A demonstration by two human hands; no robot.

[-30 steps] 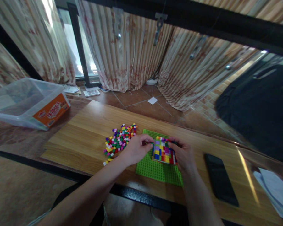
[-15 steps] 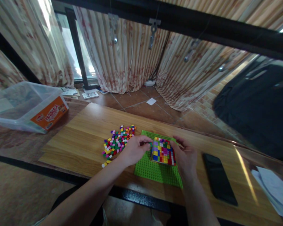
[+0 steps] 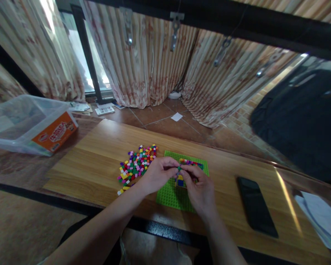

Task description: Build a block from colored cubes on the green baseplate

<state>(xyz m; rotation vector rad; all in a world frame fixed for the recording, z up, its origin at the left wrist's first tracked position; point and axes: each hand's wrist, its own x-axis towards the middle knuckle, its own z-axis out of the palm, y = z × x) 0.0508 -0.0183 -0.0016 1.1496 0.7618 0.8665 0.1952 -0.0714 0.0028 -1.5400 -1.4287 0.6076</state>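
Note:
A small green brick (image 3: 179,168) is pinched at the fingertips of my left hand (image 3: 158,175). My right hand (image 3: 200,189) closes its thumb and index finger on the same brick from the other side. Both hands are over a green studded baseplate (image 3: 172,195). On it sits a block built of many coloured bricks (image 3: 180,181), largely hidden under my right hand; its back edge and left corner show. Left of the baseplate, beside my left hand, lies a loose heap of small coloured bricks (image 3: 138,163).
A black phone (image 3: 257,206) lies on the wooden table (image 3: 88,165) to the right, with white papers (image 3: 320,217) beyond it. A clear plastic bin (image 3: 33,121) with an orange label stands at the left. A dark bar (image 3: 165,232) runs along the table's front edge.
My right hand has left the right side of the brick block and moved left to meet my left hand at the green brick. My left hand has barely moved.

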